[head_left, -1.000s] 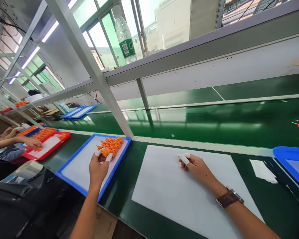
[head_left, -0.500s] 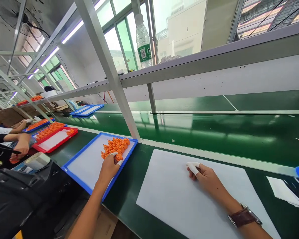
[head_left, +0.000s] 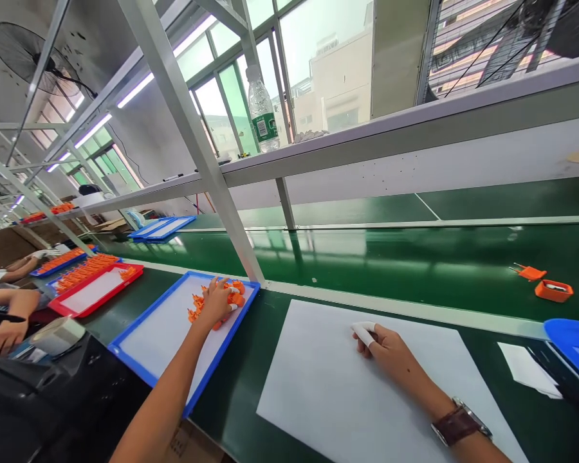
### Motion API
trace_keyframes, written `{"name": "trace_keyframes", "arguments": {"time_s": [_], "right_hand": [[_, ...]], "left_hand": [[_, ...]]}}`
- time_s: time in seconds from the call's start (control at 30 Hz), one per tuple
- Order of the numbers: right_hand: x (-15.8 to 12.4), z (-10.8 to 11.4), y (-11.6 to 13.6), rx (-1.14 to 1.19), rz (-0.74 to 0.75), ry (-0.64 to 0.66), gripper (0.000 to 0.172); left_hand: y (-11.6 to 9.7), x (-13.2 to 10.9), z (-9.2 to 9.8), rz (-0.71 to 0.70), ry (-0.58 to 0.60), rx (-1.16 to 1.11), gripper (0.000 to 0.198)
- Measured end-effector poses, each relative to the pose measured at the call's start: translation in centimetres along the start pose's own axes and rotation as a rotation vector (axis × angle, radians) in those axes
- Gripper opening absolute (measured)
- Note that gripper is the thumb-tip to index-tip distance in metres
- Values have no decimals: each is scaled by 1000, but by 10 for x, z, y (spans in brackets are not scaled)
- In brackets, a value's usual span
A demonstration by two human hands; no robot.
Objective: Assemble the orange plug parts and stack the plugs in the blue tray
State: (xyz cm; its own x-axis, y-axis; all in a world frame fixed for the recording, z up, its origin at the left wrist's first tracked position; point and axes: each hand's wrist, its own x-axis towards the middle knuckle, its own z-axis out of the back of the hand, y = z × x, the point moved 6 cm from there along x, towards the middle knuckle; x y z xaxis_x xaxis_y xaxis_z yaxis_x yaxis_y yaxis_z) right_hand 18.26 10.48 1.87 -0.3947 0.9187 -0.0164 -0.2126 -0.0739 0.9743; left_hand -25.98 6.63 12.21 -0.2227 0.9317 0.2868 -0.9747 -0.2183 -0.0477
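The left hand lies palm down, fingers spread and bent over a pile of orange parts. Whether it has hold of one cannot be told. The pile sits at the far end of a blue tray, and the forearm reaches out straight across that tray. The right hand rests on a white sheet, curled closed, white-capped fingertips pinched together, a watch on the wrist. A slanted post rises just behind the tray from the green belt. A red tray and a co-worker's hand lie further left.
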Motion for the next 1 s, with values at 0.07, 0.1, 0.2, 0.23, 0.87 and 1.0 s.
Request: {"name": "trace_keyframes", "arguments": {"time_s": [0.07, 0.1, 0.2, 0.23, 0.87, 1.0], "right_hand": [[1, 0, -1, 5, 5, -6, 32], [1, 0, -3, 7, 7, -6, 31], [2, 0, -6, 8, 14, -4, 29], [2, 0, -7, 7, 15, -5, 29], [5, 8, 7, 152, 60, -66, 37], [4, 8, 13, 26, 166, -78, 21]], "left_hand": [[-2, 0, 4, 3, -14, 9, 42], [-5, 0, 7, 4, -29, 14, 43], [-20, -3, 22, -4, -87, 11, 35], [-30, -4, 26, -19, -107, -2, 32], [-314, -24, -74, -203, 238, -1248, 25], [-319, -27, -101, -182, 377, -1295, 31]]}}
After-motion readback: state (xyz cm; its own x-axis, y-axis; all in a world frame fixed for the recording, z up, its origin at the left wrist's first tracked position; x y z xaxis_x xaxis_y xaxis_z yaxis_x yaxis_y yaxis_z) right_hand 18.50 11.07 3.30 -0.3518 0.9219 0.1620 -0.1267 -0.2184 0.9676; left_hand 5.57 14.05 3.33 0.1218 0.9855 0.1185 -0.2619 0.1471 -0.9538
